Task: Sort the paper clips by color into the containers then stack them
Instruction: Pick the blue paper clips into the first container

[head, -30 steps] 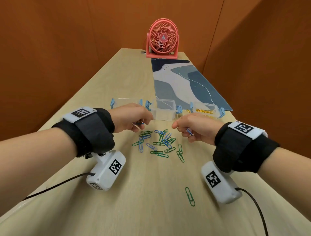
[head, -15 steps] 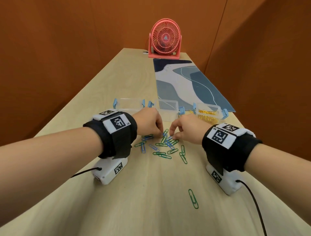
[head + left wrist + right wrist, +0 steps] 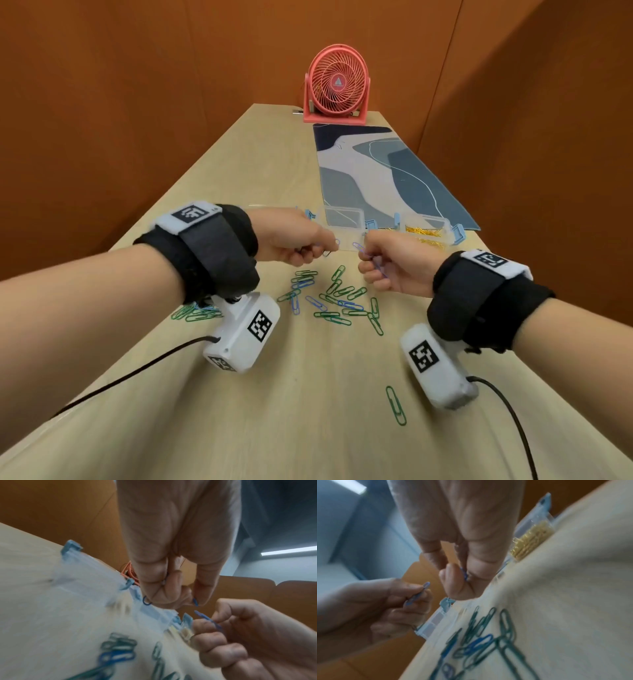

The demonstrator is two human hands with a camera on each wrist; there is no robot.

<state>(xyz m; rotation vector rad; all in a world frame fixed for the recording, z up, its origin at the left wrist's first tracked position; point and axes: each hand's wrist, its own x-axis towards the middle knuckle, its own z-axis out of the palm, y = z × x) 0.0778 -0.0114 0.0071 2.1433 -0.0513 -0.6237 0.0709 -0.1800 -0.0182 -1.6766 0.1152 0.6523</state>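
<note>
Each hand pinches blue paper clips between thumb and fingers: the left hand [image 3: 294, 241] and the right hand [image 3: 390, 265] hover close together just short of the middle container [image 3: 344, 219]. The step appears to be sorting out the blues; next, both hands would need to reach over that box's rim and let go. Green and blue clips [image 3: 337, 301] lie mixed on the table [image 3: 308, 394] (gold ones already fill the right container [image 3: 424, 231]). Only the head view shows the stray green clip [image 3: 395, 406]; the left wrist view shows clip ends poking from both fists.

green and blue paper clips [image 3: 334, 301] scattered before three clear containers [image 3: 344, 219]
</note>
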